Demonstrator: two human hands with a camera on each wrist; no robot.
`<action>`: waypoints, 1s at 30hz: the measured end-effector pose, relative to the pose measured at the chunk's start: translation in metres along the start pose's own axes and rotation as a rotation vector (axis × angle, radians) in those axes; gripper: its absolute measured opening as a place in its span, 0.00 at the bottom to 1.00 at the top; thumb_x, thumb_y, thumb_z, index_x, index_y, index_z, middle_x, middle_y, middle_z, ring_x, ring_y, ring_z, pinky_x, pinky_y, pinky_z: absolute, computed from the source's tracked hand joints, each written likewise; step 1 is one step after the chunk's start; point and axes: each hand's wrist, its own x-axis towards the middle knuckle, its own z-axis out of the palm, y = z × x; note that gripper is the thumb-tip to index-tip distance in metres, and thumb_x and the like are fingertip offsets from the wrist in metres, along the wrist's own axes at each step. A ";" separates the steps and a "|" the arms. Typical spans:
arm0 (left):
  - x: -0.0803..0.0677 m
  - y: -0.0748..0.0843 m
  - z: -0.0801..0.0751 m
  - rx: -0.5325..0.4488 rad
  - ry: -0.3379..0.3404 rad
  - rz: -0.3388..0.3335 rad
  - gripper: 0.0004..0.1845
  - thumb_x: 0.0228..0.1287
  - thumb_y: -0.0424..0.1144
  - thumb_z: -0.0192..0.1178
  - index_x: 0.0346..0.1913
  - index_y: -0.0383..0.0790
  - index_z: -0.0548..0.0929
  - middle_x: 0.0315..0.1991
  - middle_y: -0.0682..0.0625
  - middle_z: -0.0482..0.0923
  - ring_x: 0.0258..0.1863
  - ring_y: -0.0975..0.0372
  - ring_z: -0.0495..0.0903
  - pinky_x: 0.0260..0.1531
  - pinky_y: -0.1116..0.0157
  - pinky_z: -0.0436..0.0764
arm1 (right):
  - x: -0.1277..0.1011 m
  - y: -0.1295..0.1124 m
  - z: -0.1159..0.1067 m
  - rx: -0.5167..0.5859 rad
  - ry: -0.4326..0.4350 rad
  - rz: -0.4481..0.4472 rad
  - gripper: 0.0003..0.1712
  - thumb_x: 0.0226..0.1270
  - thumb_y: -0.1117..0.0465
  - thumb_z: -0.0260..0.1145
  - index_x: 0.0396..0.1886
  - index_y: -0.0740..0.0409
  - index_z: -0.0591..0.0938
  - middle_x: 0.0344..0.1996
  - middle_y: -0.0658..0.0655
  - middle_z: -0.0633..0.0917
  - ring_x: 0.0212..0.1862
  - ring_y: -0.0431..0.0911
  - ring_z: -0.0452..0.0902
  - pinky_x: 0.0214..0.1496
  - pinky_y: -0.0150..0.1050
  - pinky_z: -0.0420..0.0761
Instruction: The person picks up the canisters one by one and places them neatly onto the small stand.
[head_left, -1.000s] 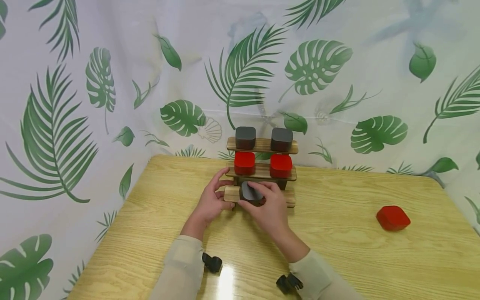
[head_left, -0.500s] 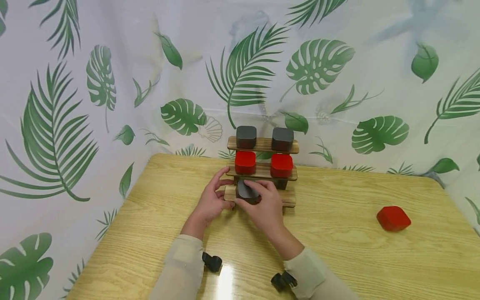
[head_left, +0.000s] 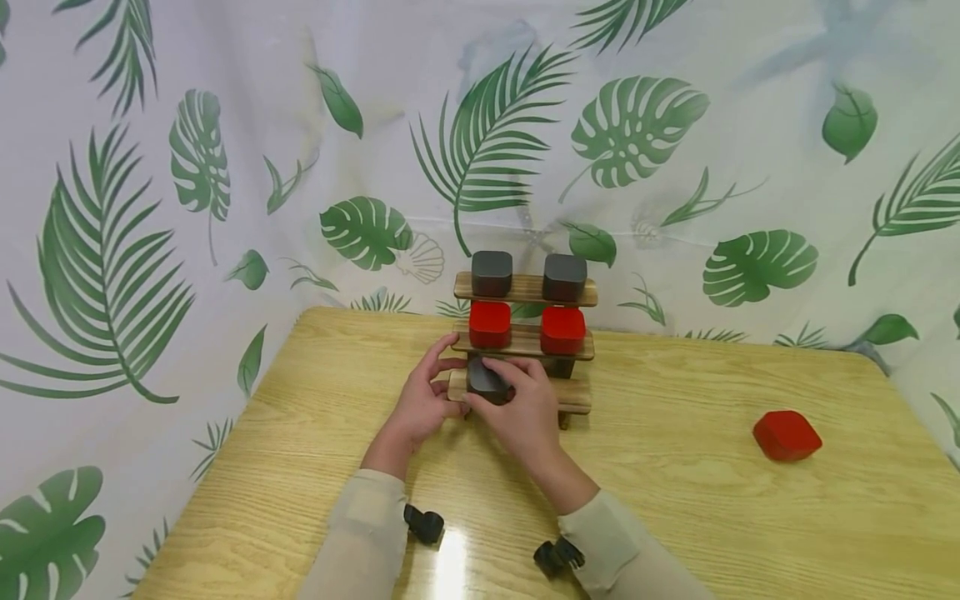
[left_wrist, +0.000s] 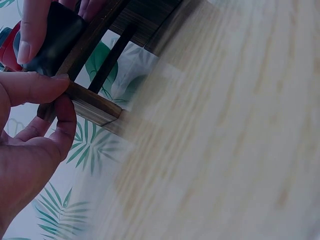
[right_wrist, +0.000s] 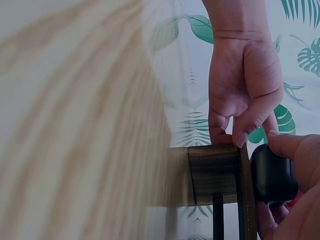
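A wooden three-step display stand (head_left: 577, 395) stands at the back of the table. My left hand (head_left: 423, 405) grips the left end of its lowest step, thumb and fingers pinching the board in the left wrist view. On that same step, toward the left, sits a black rounded block (head_left: 486, 380), pinched by my right hand (head_left: 531, 413) between thumb and fingers. The right wrist view shows this black block (right_wrist: 272, 172) against the board. Two red blocks (head_left: 490, 325) rest on the middle step, and two black blocks (head_left: 491, 273) on the top one.
A loose red block (head_left: 787, 436) lies on the wooden table (head_left: 675, 500) at the right. Behind the table hangs a white leaf-print cloth (head_left: 660, 183). Small black wrist cameras (head_left: 424, 525) are worn at both sleeves.
My right hand has slid the black block leftward along the lowest step, toward the left hand. The left hand keeps its hold on the step's end.
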 end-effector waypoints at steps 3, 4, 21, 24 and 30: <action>0.000 0.001 0.000 0.002 0.001 -0.004 0.54 0.47 0.08 0.60 0.78 0.47 0.59 0.63 0.35 0.71 0.33 0.51 0.72 0.30 0.64 0.73 | 0.001 0.000 0.001 -0.005 0.005 -0.004 0.30 0.47 0.53 0.85 0.54 0.51 0.88 0.48 0.58 0.78 0.49 0.53 0.75 0.47 0.48 0.79; 0.000 0.001 0.000 0.002 0.001 -0.004 0.54 0.47 0.08 0.60 0.78 0.46 0.59 0.63 0.35 0.71 0.33 0.51 0.73 0.30 0.64 0.73 | 0.001 0.000 0.002 -0.006 0.006 -0.002 0.30 0.47 0.53 0.85 0.54 0.50 0.88 0.48 0.58 0.78 0.49 0.54 0.75 0.47 0.48 0.79; -0.001 0.002 0.001 -0.019 0.003 -0.022 0.55 0.46 0.06 0.56 0.78 0.47 0.59 0.63 0.34 0.70 0.34 0.51 0.74 0.33 0.58 0.76 | -0.001 -0.003 0.008 -0.063 0.032 -0.010 0.31 0.46 0.52 0.85 0.54 0.51 0.88 0.49 0.60 0.76 0.49 0.55 0.76 0.49 0.50 0.79; -0.001 0.002 0.001 -0.020 0.001 -0.026 0.55 0.47 0.06 0.55 0.78 0.47 0.59 0.63 0.34 0.69 0.33 0.52 0.73 0.34 0.57 0.76 | -0.001 -0.004 0.008 -0.070 0.036 -0.003 0.32 0.46 0.52 0.85 0.54 0.51 0.88 0.49 0.60 0.76 0.48 0.56 0.76 0.49 0.50 0.79; -0.001 0.002 0.002 -0.016 -0.003 -0.015 0.55 0.46 0.06 0.56 0.78 0.46 0.59 0.63 0.34 0.69 0.33 0.51 0.73 0.33 0.59 0.77 | 0.000 -0.004 0.008 -0.076 0.040 0.003 0.32 0.46 0.50 0.85 0.54 0.51 0.88 0.49 0.60 0.76 0.48 0.55 0.76 0.48 0.49 0.78</action>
